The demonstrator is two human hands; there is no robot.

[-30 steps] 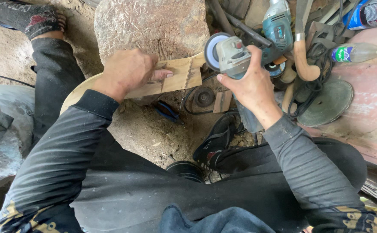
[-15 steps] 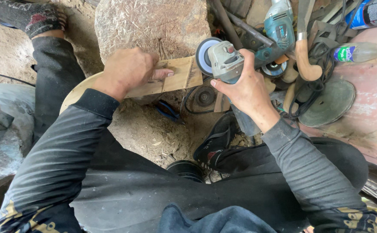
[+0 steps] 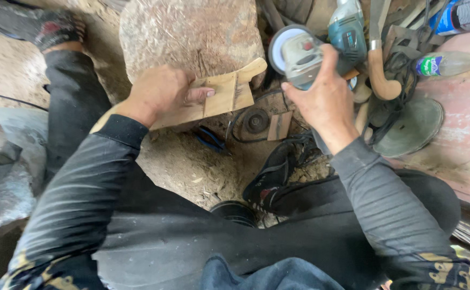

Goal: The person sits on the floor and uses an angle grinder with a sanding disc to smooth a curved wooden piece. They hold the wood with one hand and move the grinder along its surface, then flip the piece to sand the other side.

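Note:
My left hand presses a flat, pale wooden piece against the top of a large round wood block. The piece is long and thin, with pencil lines across it and a notched end that juts out to the right. My right hand grips a grey angle grinder, whose round white disc faces the end of the wooden piece, a short gap away. Whether the disc spins I cannot tell.
A second teal power tool, a curved wooden handle, two plastic bottles, a round metal disc and cables lie at the upper right. A black sandal and sawdust are on the ground between my legs.
My right hand has shifted the grinder slightly left, towards the end of the wooden piece. My left hand has kept the piece pressed on the block.

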